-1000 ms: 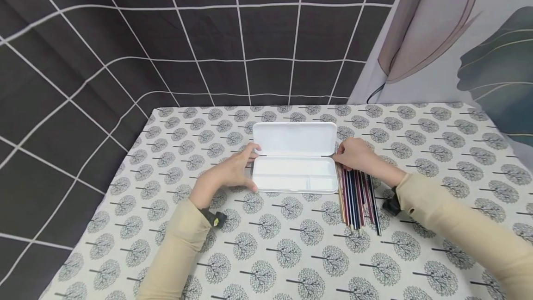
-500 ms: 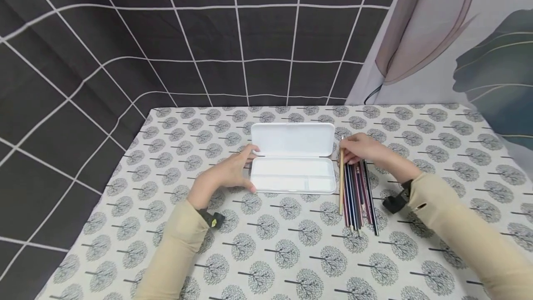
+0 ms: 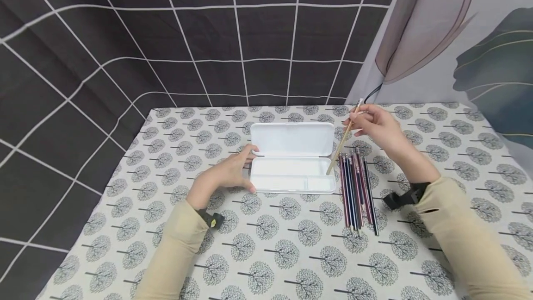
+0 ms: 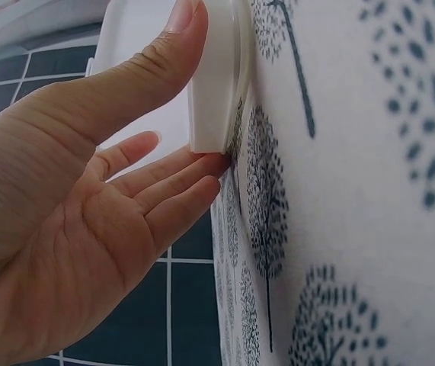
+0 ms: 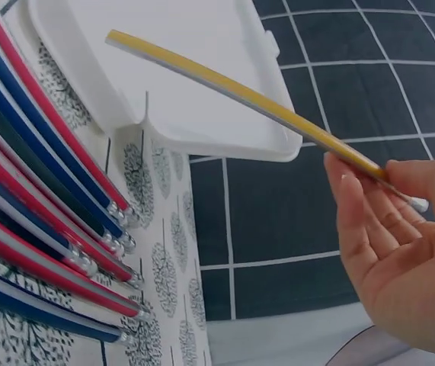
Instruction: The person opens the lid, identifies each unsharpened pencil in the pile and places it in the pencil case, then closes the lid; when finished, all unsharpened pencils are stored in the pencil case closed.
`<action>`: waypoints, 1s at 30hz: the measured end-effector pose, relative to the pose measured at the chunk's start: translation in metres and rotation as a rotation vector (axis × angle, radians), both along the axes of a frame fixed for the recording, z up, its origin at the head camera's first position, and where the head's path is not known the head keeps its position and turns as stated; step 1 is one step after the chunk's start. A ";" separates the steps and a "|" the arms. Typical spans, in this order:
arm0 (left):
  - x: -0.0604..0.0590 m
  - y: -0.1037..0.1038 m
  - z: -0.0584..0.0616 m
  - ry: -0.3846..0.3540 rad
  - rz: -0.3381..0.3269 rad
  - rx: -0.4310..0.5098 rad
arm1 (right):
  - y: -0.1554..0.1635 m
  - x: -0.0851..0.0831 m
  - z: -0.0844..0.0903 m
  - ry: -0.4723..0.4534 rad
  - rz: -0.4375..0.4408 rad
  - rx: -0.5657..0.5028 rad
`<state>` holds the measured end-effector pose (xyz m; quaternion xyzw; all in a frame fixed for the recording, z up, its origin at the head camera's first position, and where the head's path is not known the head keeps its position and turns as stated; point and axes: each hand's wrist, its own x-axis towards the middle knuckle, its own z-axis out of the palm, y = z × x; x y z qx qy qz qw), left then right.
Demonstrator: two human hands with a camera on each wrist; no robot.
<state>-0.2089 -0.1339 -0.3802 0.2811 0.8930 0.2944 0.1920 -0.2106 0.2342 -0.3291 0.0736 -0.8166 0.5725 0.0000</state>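
A white pencil case (image 3: 291,166) lies on the table with its lid (image 3: 293,139) raised at the back. My left hand (image 3: 228,170) holds the case's left end, thumb at the front corner and fingers toward the hinge; the left wrist view shows the fingertips against the end wall. In my right hand (image 3: 376,128), thumb and fingers pinch a yellow pencil (image 5: 240,93) near its white eraser. The pencil slants down to the left, its lower end over the right part of the case. Whether that end touches the case, I cannot tell.
Several red and dark blue pencils (image 3: 357,193) lie side by side just right of the case, under my right forearm. The case has divided compartments (image 3: 307,183). A tree-patterned cloth (image 3: 270,263) covers the table, and a dark grid curtain (image 3: 266,36) hangs behind.
My right hand has picked the yellow pencil off the left edge of the bunch, lifted it toward the back and tilted it over the case. My left hand has stayed on the case.
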 end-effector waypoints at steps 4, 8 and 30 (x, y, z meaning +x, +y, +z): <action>0.002 -0.001 0.000 0.005 -0.010 0.006 | -0.005 0.005 -0.002 0.097 0.029 0.086; 0.002 -0.002 -0.001 0.011 -0.009 0.005 | -0.011 0.009 -0.004 0.182 0.147 0.171; -0.002 -0.002 -0.003 -0.068 0.025 0.043 | -0.076 0.005 -0.048 0.248 0.563 0.601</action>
